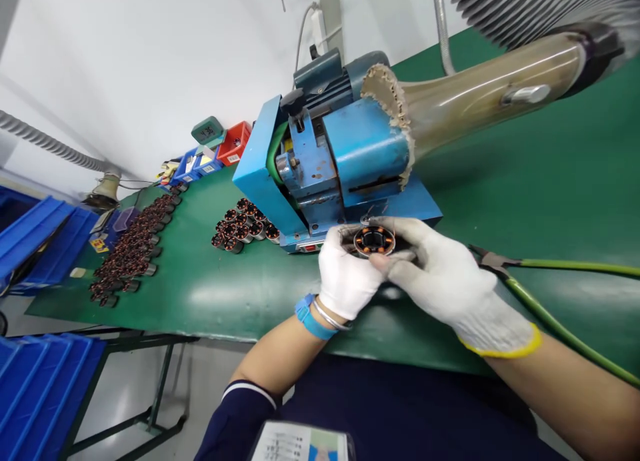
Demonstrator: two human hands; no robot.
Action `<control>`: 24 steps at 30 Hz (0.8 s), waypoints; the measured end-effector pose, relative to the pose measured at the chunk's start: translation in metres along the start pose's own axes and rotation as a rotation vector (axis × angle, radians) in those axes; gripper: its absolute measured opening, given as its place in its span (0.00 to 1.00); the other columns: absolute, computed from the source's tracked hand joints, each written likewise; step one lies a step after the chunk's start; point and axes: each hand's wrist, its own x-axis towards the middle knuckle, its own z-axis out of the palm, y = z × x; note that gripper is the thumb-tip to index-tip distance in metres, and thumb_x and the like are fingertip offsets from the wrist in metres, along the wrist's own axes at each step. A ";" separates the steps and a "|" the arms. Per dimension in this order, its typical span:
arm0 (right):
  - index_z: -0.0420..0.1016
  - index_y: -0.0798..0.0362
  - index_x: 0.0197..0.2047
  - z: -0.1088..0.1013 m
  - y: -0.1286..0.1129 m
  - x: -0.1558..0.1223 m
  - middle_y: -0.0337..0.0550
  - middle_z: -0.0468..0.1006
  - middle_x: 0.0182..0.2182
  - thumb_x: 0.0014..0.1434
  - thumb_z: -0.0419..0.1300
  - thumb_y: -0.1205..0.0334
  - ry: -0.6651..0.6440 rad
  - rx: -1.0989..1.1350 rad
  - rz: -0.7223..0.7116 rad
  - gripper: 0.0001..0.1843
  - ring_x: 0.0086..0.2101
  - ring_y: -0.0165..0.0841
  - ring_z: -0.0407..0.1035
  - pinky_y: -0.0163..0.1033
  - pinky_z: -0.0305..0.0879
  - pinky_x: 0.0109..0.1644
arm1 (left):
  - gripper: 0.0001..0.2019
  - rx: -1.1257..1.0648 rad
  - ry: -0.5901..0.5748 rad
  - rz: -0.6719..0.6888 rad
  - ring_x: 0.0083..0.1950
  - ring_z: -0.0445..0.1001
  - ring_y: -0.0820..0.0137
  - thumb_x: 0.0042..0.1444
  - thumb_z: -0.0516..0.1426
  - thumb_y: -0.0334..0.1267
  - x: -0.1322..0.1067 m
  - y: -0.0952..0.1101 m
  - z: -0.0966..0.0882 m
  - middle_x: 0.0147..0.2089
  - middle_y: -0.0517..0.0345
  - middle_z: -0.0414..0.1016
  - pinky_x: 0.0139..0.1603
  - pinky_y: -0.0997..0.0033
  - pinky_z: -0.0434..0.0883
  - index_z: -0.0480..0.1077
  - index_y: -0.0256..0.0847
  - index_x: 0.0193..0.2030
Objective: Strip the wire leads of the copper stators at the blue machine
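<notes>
Between my two gloved hands is a motor stator (374, 241), a ring with a dark core and orange copper windings facing up. My left hand (347, 274), in a white glove with a blue band at the wrist, is closed around its left side. My right hand (440, 268), in a white glove with a yellow cuff, grips its right side. A bare fingertip shows at the stator's near edge. Thin wire seems to rise from its far rim. Both hands are just in front of a blue machine (370, 154) with a motor and belt.
Green-handled pliers (505, 268) lie right of my right hand. Several stators (243, 224) stand left of the machine, and a long group (137, 244) farther left. A suction duct (480, 88) meets the machine. Blue trays (45, 241) and a red bin (234, 143) are at left.
</notes>
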 end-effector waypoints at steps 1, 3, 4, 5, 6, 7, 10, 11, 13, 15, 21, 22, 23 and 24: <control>0.79 0.51 0.60 0.002 -0.003 0.007 0.53 0.84 0.52 0.60 0.66 0.51 0.000 0.040 0.038 0.26 0.46 0.49 0.81 0.53 0.82 0.49 | 0.30 0.020 0.030 0.017 0.46 0.84 0.62 0.35 0.79 0.40 0.004 0.002 0.002 0.44 0.54 0.85 0.53 0.59 0.80 0.72 0.41 0.44; 0.81 0.52 0.59 0.001 -0.008 0.022 0.51 0.85 0.49 0.58 0.68 0.51 -0.015 0.091 0.132 0.27 0.42 0.48 0.82 0.52 0.82 0.47 | 0.29 0.079 0.074 0.044 0.45 0.83 0.62 0.36 0.78 0.38 0.013 0.006 0.004 0.43 0.55 0.84 0.52 0.61 0.80 0.72 0.42 0.45; 0.82 0.52 0.59 0.000 -0.011 0.030 0.51 0.86 0.46 0.57 0.69 0.52 -0.027 0.107 0.179 0.28 0.40 0.48 0.82 0.52 0.82 0.46 | 0.28 0.107 0.089 0.058 0.44 0.83 0.62 0.38 0.77 0.37 0.017 0.007 0.005 0.43 0.55 0.84 0.52 0.61 0.80 0.72 0.42 0.45; 0.82 0.52 0.59 -0.001 -0.012 0.037 0.50 0.87 0.44 0.56 0.69 0.53 -0.038 0.120 0.221 0.28 0.40 0.48 0.82 0.52 0.82 0.46 | 0.26 0.132 0.102 0.072 0.44 0.83 0.63 0.39 0.76 0.36 0.022 0.009 0.006 0.42 0.55 0.84 0.51 0.62 0.80 0.73 0.42 0.45; 0.83 0.53 0.58 -0.003 -0.014 0.044 0.49 0.87 0.43 0.56 0.69 0.53 -0.046 0.133 0.253 0.28 0.40 0.48 0.82 0.52 0.81 0.47 | 0.24 0.154 0.113 0.085 0.43 0.83 0.63 0.41 0.75 0.35 0.025 0.010 0.006 0.42 0.55 0.84 0.50 0.62 0.80 0.73 0.43 0.45; 0.83 0.53 0.58 -0.005 -0.016 0.049 0.48 0.87 0.42 0.55 0.69 0.54 -0.054 0.148 0.270 0.28 0.41 0.48 0.82 0.52 0.81 0.49 | 0.22 0.172 0.124 0.096 0.42 0.83 0.63 0.43 0.73 0.34 0.028 0.012 0.007 0.42 0.55 0.84 0.50 0.63 0.80 0.73 0.43 0.45; 0.84 0.54 0.55 -0.007 -0.020 0.057 0.47 0.88 0.41 0.56 0.69 0.53 -0.075 0.206 0.245 0.25 0.43 0.48 0.82 0.51 0.80 0.51 | 0.19 0.223 0.149 0.122 0.42 0.83 0.63 0.46 0.71 0.34 0.033 0.020 0.010 0.41 0.55 0.85 0.49 0.64 0.79 0.73 0.43 0.44; 0.85 0.54 0.53 -0.008 -0.021 0.058 0.46 0.88 0.40 0.56 0.68 0.53 -0.079 0.225 0.234 0.23 0.42 0.48 0.82 0.50 0.80 0.50 | 0.18 0.243 0.154 0.132 0.42 0.83 0.63 0.46 0.71 0.34 0.034 0.023 0.011 0.41 0.54 0.84 0.48 0.65 0.78 0.74 0.42 0.44; 0.85 0.53 0.50 -0.008 -0.022 0.057 0.46 0.87 0.38 0.56 0.68 0.53 -0.068 0.254 0.226 0.21 0.40 0.47 0.82 0.49 0.80 0.48 | 0.16 0.286 0.159 0.153 0.41 0.82 0.64 0.46 0.70 0.35 0.033 0.028 0.012 0.39 0.55 0.84 0.48 0.66 0.78 0.74 0.42 0.42; 0.85 0.52 0.49 -0.007 -0.023 0.056 0.45 0.87 0.37 0.56 0.68 0.54 -0.050 0.278 0.220 0.19 0.38 0.46 0.81 0.48 0.81 0.45 | 0.15 0.324 0.155 0.169 0.41 0.81 0.64 0.46 0.70 0.35 0.033 0.031 0.012 0.39 0.55 0.84 0.48 0.66 0.77 0.74 0.42 0.41; 0.85 0.50 0.47 -0.005 -0.026 0.055 0.43 0.87 0.39 0.56 0.66 0.57 0.006 0.374 0.177 0.16 0.41 0.45 0.82 0.47 0.81 0.50 | 0.15 0.349 0.132 0.187 0.39 0.80 0.64 0.47 0.69 0.37 0.035 0.034 0.013 0.38 0.54 0.83 0.45 0.65 0.75 0.74 0.42 0.41; 0.84 0.51 0.47 -0.004 -0.026 0.056 0.43 0.87 0.40 0.56 0.65 0.58 0.017 0.382 0.176 0.16 0.42 0.44 0.82 0.47 0.81 0.52 | 0.14 0.351 0.129 0.183 0.38 0.80 0.64 0.47 0.69 0.37 0.036 0.034 0.013 0.37 0.54 0.83 0.44 0.65 0.75 0.74 0.42 0.41; 0.84 0.51 0.47 -0.004 -0.027 0.056 0.43 0.87 0.40 0.55 0.65 0.59 0.026 0.393 0.175 0.16 0.43 0.44 0.82 0.47 0.80 0.53 | 0.14 0.356 0.126 0.181 0.38 0.79 0.64 0.47 0.69 0.38 0.037 0.034 0.013 0.37 0.55 0.82 0.43 0.66 0.75 0.74 0.42 0.41; 0.84 0.52 0.47 -0.004 -0.027 0.056 0.43 0.87 0.40 0.55 0.65 0.60 0.030 0.404 0.174 0.16 0.43 0.44 0.82 0.47 0.80 0.54 | 0.15 0.361 0.126 0.182 0.38 0.79 0.65 0.46 0.69 0.37 0.037 0.034 0.014 0.36 0.56 0.82 0.42 0.66 0.74 0.74 0.42 0.41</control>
